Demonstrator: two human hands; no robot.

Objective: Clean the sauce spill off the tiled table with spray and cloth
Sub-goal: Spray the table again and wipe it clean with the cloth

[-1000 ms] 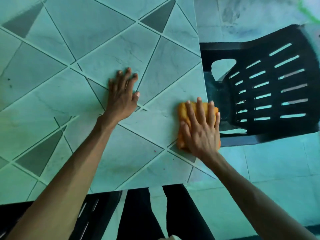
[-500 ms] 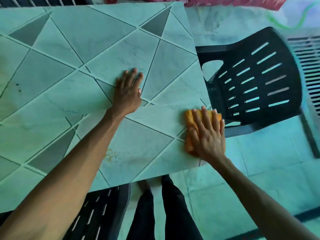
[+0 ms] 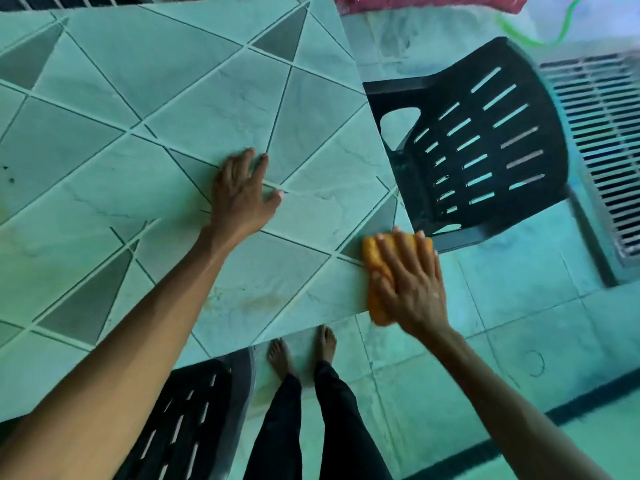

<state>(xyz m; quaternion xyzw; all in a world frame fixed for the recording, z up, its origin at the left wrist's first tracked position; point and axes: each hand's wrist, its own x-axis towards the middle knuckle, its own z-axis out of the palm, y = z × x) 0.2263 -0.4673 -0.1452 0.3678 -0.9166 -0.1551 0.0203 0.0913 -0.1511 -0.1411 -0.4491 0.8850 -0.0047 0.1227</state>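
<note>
The tiled table (image 3: 194,109) fills the left and middle of the head view. An orange cloth (image 3: 375,271) lies at the table's near right corner, part of it hanging past the edge. My right hand (image 3: 412,282) presses flat on the cloth with straight fingers. My left hand (image 3: 242,195) rests flat on the tiles near the table's middle, fingers spread. A faint brownish sauce smear (image 3: 249,299) shows on the tile near the front edge, left of the cloth. Small dark specks (image 3: 8,174) mark the far left tile. No spray bottle is in view.
A black slatted plastic chair (image 3: 485,147) stands just right of the table. Another black chair (image 3: 187,424) sits under the front edge beside my bare feet (image 3: 301,348). A floor drain grate (image 3: 606,150) lies at the far right.
My right hand has drawn the cloth toward the table's near right corner, so it now overhangs the edge. The left hand stays planted on the tiles. The camera has pulled back and tilted.
</note>
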